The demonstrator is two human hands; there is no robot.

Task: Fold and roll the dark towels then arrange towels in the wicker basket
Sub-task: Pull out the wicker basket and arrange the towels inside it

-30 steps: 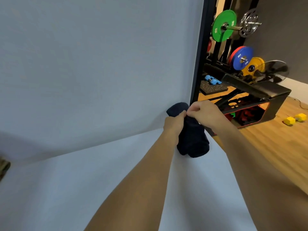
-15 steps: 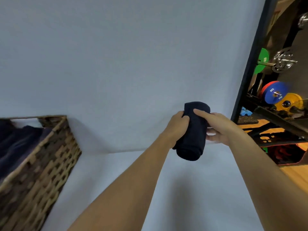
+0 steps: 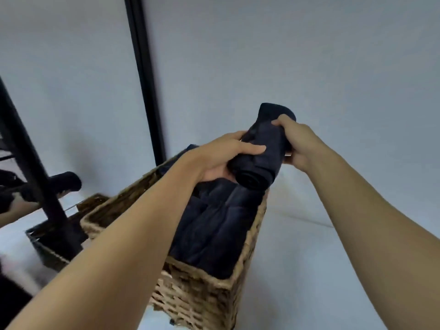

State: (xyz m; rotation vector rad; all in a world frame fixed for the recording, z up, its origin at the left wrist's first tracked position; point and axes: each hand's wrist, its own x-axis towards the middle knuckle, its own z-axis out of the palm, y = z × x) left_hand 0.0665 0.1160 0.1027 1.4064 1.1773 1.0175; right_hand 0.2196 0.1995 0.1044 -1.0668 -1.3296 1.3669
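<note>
Both hands, left hand (image 3: 221, 158) and right hand (image 3: 297, 141), hold fingers clamped around the rolled towel (image 3: 262, 151) so it stays rolled above the wicker basket (image 3: 204, 296), nearly full.

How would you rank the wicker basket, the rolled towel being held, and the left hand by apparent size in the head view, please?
1. wicker basket, clearly largest.
2. rolled towel.
3. left hand, close to the towel in apparent size, so these two are uncertain.

We see a black vertical post (image 3: 145, 86) against the pale backdrop (image 3: 285, 55), and a mirror (image 3: 14, 182) with a dark frame at left.
</note>
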